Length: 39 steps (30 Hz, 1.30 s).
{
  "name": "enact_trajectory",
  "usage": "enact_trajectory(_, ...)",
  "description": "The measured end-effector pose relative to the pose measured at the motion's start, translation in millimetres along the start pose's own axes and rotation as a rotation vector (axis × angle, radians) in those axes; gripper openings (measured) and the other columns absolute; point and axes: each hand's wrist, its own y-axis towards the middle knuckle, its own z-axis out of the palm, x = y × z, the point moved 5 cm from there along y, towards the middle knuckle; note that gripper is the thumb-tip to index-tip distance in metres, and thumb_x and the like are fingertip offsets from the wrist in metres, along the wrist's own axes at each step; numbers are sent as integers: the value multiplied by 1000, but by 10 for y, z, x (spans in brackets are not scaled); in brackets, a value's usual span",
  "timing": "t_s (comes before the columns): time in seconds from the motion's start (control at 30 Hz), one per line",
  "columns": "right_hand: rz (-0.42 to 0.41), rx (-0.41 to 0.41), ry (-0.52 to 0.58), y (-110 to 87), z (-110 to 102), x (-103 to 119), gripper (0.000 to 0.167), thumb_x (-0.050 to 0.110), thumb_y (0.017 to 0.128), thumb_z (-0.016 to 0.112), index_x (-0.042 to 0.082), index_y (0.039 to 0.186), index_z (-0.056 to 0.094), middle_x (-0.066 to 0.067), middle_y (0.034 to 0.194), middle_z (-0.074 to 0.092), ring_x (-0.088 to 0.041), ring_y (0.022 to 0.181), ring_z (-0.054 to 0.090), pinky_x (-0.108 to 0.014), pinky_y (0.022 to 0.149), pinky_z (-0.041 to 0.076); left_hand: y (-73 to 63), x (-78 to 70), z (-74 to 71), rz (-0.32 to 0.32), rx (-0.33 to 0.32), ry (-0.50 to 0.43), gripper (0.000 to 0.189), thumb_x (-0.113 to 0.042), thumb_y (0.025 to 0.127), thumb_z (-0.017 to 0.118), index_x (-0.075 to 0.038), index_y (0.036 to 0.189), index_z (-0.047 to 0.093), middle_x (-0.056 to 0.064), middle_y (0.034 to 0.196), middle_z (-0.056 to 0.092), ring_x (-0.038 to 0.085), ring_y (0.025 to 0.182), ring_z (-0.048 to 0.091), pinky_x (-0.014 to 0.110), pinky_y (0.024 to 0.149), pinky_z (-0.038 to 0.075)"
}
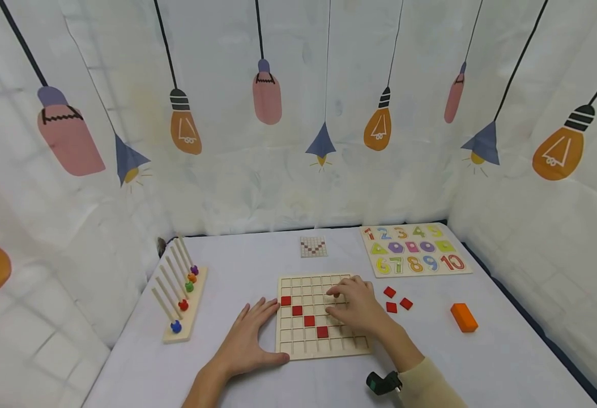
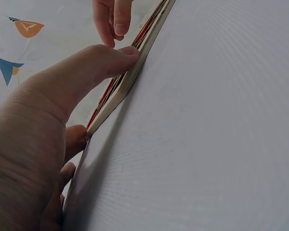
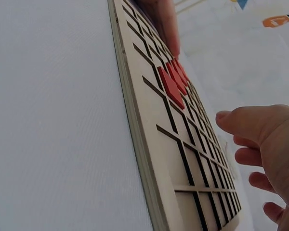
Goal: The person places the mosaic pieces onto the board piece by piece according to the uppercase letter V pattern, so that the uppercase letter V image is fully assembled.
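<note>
A wooden grid board (image 1: 284,345) lies on the white tablecloth, with several red square tiles (image 1: 309,321) set in its cells along a diagonal. My left hand (image 1: 247,338) is spread along the board's left side, fingertips at the upper part of that edge. Its thumb (image 2: 120,60) rests on the rim by the near corner. Over the right half of the board hovers my right hand (image 1: 357,305), fingers loosely bent. A gap shows between its thumb (image 3: 236,120) and the other fingers in the right wrist view, with nothing seen in it. Three loose red tiles (image 1: 391,307) lie right of the board.
Behind the board lies a small pattern card (image 1: 313,247) showing a V of dark squares. A number and shape puzzle (image 1: 416,252) is at the back right, an orange block (image 1: 464,317) at right. A peg stand (image 1: 178,335) with coloured beads occupies the left.
</note>
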Motion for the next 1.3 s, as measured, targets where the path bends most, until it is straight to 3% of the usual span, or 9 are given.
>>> enact_trajectory(0.33, 33, -35, -80, -135, -99, -285, 33, 40, 91, 91, 25, 119, 83, 13, 107, 72, -13, 112, 54, -45, 94, 39, 8, 10, 18, -4, 0, -3, 125, -90, 66, 84, -25, 168, 51, -10, 176, 47, 25, 172, 30, 63, 142, 15)
enact_trajectory(0.57, 75, -61, -44, -269, -243, -479, 35, 36, 91, 93, 26, 122, 82, 12, 107, 71, -15, 114, 54, -49, 100, 37, 17, 5, 19, 0, 3, 1, 125, -89, 67, 84, -25, 169, 50, -11, 176, 46, 24, 172, 29, 62, 143, 14)
enact_trajectory(0.9, 75, -107, -72, -442, -432, -672, 35, 32, 89, 95, 23, 120, 82, 9, 105, 72, -16, 110, 54, -49, 96, 37, 7, 12, 21, -7, 7, 1, 124, -90, 67, 84, -26, 168, 51, -11, 176, 47, 25, 172, 30, 63, 142, 15)
enact_trajectory(1.3, 139, -85, -106, -629, -577, -950, 33, 34, 90, 94, 25, 120, 83, 5, 118, 74, -26, 123, 55, -53, 98, 39, 9, 11, 15, -5, 9, -3, 125, -90, 67, 84, -25, 168, 50, -10, 176, 47, 25, 172, 30, 63, 142, 15)
